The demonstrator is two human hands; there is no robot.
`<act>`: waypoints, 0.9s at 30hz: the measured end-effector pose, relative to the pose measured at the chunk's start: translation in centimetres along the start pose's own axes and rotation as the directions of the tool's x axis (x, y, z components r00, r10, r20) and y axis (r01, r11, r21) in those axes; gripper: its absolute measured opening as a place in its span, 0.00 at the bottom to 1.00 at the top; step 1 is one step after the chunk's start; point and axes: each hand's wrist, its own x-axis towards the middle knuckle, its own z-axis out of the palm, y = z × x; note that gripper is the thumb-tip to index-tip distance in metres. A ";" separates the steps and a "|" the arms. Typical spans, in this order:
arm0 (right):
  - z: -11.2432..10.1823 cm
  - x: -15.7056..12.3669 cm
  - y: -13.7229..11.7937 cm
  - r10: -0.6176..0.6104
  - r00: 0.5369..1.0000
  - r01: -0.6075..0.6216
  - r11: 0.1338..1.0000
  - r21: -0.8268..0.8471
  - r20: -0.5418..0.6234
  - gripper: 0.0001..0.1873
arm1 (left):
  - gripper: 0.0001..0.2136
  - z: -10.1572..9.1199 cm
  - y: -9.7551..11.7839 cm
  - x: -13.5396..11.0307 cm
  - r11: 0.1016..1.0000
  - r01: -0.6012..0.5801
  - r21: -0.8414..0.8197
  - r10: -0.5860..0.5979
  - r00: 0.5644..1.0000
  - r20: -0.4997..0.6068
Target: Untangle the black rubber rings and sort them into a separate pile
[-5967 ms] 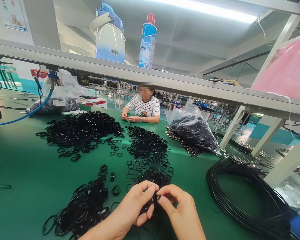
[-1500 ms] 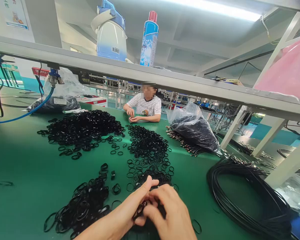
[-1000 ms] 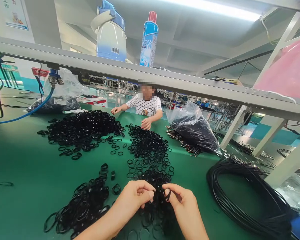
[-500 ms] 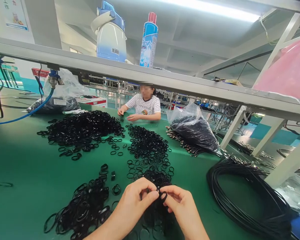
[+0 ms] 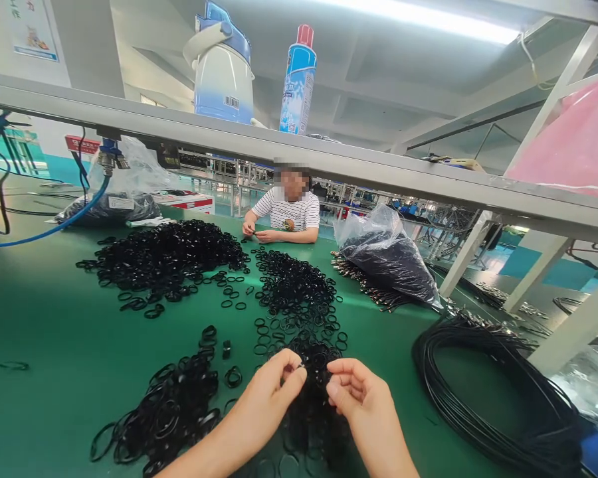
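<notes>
My left hand [image 5: 274,388] is closed in a pinch above a pile of black rings [image 5: 311,425]. A small dark bit, apparently a black ring, shows at its fingertips; most of it is hidden. To its right, my right hand [image 5: 363,398] has thumb and forefinger apart, the other fingers loosely curled, and no ring visible in it. The pile lies under and between both hands. Beyond them, more black rings [image 5: 294,285] spread over the green tabletop [image 5: 70,345]. Left of my left hand is another heap of black rings [image 5: 179,405].
A large ring heap [image 5: 169,255] lies farther back. Coiled black cables [image 5: 428,378] and a plastic bag of black parts [image 5: 386,252] are at right. A shelf beam [image 5: 299,153] crosses above. Across the table, a person in a striped shirt [image 5: 292,216] handles something small.
My hands have moved apart: the left slightly left, the right slightly right and opened. The black ring at my right fingertips no longer shows there. The person opposite has brought their hands together.
</notes>
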 end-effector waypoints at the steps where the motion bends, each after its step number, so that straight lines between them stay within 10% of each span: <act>1: -0.1 0.1 0.1 0.012 1.000 -0.012 0.999 0.037 0.009 0.10 | 0.10 -0.3 0.0 0.2 1.000 0.005 -0.023 -0.005 1.000 -0.009; 9: -0.8 0.7 0.3 0.018 1.000 -0.019 0.996 0.089 0.012 0.08 | 0.09 -3.0 0.6 1.5 0.996 0.007 -0.093 -0.024 0.982 -0.185; 15: -1.2 0.8 1.0 0.064 0.998 -0.063 0.996 -0.069 0.016 0.12 | 0.10 -2.6 -0.4 1.3 0.995 -0.055 0.088 0.054 0.998 0.018; 23: -1.3 0.4 1.8 -0.164 0.980 0.103 0.906 -0.410 -0.116 0.13 | 0.06 -2.9 -0.7 1.2 0.950 -0.024 0.311 0.036 0.999 -0.033; 27: -1.2 0.0 1.0 -0.266 0.960 0.195 0.851 -0.488 -0.081 0.15 | 0.07 -3.2 -0.7 1.2 0.960 -0.045 0.276 0.013 0.993 0.119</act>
